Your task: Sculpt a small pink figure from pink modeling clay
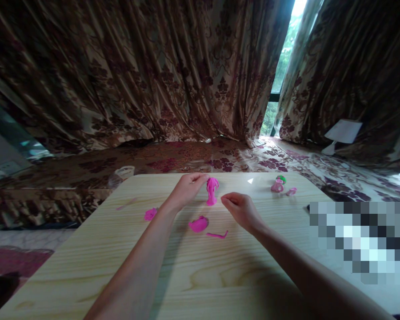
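A bright pink modelling-clay figure (212,195) stands upright on the table, with a rounded, ridged top, strands down its sides and a wider foot. My left hand (189,190) is at its upper left, thumb and fingers closed at the edge of the top. Just right of the figure and apart from it is my right hand (242,208), its fingers curled together; whatever may be between the fingertips is too small to make out. Nearer me lie a flattened pink clay lump (199,224) and a thin bent clay strip (217,234). Another crumpled pink clay piece (150,214) rests beside my left forearm.
The pale wooden table (220,275) has rounded far corners. At its far right are an open pink wrapper (277,186), a green item (281,179) and a smaller pink scrap (291,191). A faint pinkish strip (126,204) lies at left. Behind stands a white lamp (344,131).
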Demonstrator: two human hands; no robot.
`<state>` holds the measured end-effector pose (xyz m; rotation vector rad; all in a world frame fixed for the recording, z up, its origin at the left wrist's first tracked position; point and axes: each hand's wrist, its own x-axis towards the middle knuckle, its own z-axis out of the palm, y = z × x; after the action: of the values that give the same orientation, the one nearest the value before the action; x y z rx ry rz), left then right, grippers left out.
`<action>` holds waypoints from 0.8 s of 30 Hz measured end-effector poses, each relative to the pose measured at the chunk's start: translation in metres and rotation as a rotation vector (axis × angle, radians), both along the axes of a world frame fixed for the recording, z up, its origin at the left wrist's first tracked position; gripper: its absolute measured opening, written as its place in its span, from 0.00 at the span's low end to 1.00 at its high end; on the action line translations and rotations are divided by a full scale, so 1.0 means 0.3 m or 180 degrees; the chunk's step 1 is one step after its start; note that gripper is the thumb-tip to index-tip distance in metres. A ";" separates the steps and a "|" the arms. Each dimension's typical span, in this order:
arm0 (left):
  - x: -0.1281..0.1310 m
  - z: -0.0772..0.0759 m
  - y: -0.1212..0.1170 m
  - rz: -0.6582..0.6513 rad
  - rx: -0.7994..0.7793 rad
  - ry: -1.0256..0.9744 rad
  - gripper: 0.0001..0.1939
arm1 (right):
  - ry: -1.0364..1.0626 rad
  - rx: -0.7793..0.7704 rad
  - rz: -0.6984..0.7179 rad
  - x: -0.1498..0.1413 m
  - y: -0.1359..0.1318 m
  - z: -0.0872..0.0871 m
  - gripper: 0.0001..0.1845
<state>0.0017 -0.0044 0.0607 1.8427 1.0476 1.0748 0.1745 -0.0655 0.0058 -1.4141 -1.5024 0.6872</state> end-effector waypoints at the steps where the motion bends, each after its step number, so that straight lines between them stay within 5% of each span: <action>1: 0.001 0.003 0.001 0.0026 0.0004 -0.0028 0.18 | -0.0154 0.0029 -0.0006 0.005 0.014 -0.002 0.13; 10: -0.038 -0.059 -0.039 0.0792 0.0039 0.0151 0.12 | -0.1036 0.0476 0.0074 -0.007 0.099 -0.050 0.19; 16: -0.002 -0.112 -0.097 0.0591 -0.0260 0.0389 0.09 | -0.1083 0.0426 0.0030 -0.022 0.104 -0.057 0.13; 24: 0.046 -0.140 -0.075 0.0814 0.0127 0.0376 0.10 | -0.1111 0.0446 -0.0009 -0.021 0.096 -0.049 0.10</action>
<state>0.0154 -0.0270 0.0187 1.8577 1.3694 1.1509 0.1680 -0.0367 -0.0089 -1.4803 -1.7789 0.3346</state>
